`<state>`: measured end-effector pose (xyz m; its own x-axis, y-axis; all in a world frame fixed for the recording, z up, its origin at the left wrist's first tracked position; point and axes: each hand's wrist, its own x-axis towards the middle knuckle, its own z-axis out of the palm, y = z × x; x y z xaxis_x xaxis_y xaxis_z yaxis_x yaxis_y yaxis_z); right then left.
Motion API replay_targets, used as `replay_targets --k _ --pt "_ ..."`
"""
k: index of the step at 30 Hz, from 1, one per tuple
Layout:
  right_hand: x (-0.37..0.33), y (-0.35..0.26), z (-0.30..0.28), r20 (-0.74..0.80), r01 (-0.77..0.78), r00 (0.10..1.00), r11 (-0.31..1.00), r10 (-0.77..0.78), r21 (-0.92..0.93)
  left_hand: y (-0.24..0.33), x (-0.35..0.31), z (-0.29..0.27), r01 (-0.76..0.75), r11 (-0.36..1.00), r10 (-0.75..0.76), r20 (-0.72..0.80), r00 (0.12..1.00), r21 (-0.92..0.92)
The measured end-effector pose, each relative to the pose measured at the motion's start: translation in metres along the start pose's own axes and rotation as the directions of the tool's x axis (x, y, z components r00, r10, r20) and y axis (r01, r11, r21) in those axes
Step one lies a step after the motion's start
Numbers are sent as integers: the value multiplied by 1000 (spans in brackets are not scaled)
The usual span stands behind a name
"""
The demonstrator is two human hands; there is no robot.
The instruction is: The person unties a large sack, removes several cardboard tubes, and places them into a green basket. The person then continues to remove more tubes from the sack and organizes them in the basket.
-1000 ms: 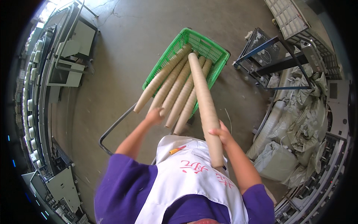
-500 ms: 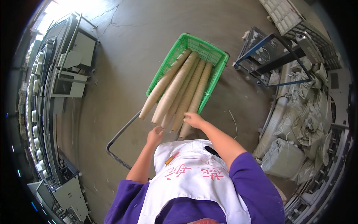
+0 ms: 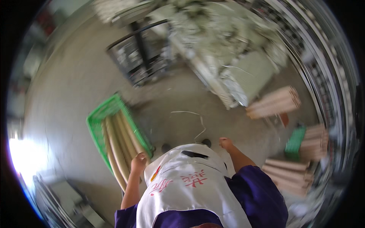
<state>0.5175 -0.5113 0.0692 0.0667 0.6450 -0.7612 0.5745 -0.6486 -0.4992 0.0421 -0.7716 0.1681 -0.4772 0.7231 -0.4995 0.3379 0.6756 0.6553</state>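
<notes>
Long tan tubes [image 3: 121,138] lie side by side in a green plastic basket [image 3: 102,150] to my left, their near ends sticking out over its rim. My left hand [image 3: 138,161] is beside the near end of the tubes; blur hides whether its fingers touch one. Off to the right, my right hand [image 3: 225,143] hangs over the floor with fingers curled in, and nothing shows in it. A white apron [image 3: 194,171] covers my front, with an orange-handled tool [image 3: 155,174] in its pocket.
Ahead stands a dark-framed cart [image 3: 140,53]. Pale plastic sacks [image 3: 243,76] are heaped at the far right. Bundles of pinkish tubes [image 3: 275,102] lie at the right near a machine row [image 3: 330,68]. A white strap [image 3: 199,121] lies on the floor.
My view has swung to the right, so the basket now sits left. My right hand has left the tubes and moved out over the floor. More pinkish bundles have come into view.
</notes>
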Motion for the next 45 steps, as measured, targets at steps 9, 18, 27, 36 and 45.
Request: replay_targets --k 9,18,27,36,45 --pt "-40 281 -74 -9 358 923 867 -385 -346 205 109 116 -520 711 427 296 854 474" --pt "-80 313 -177 -206 73 900 333 385 940 445 83 377 -815 530 489 701 519 235" --pt "2 170 -343 -680 469 725 643 110 605 676 119 584 -929 351 572 757 315 121" --pt "53 61 -522 -787 374 599 819 143 434 847 142 809 -1000 -27 782 623 -12 15" --pt "148 18 -612 -681 293 731 886 34 359 810 156 806 -978 123 603 769 210 170"
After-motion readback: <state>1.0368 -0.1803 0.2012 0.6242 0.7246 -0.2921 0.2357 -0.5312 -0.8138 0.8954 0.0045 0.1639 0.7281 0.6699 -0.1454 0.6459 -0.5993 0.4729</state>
